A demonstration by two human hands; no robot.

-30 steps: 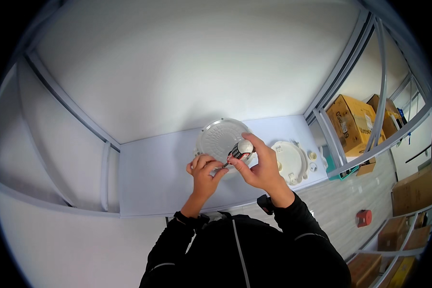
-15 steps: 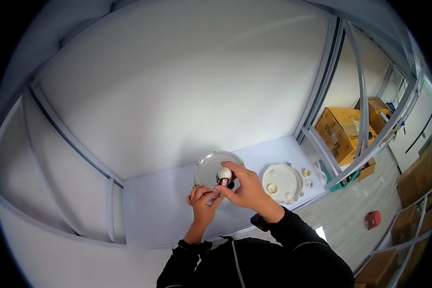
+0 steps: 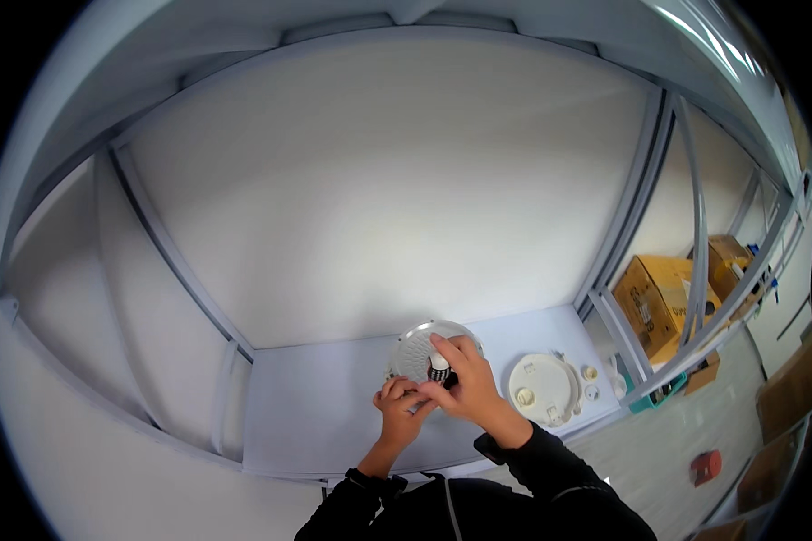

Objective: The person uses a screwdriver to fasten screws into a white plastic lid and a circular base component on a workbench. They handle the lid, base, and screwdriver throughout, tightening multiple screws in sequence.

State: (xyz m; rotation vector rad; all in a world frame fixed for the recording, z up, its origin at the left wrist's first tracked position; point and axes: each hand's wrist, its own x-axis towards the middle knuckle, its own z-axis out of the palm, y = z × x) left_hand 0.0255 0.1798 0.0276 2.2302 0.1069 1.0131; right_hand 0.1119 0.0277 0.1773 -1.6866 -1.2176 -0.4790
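A round perforated metal disc lies on the pale blue table, partly under my hands. My right hand is over its near edge, fingers closed on a small white and black part held upright. My left hand sits just to the left and nearer me, fingertips pinching a thin piece by the disc's rim; what that piece is cannot be made out. The two hands touch each other.
A round white cover lies to the right on the table, with two small white bits beside it. Grey frame posts stand on the right. Cardboard boxes sit beyond them, and a red object lies on the floor.
The view has tilted up, so the table and hands sit lower in the picture. My hands stay together at the disc's near edge, the right one still gripping the small part.
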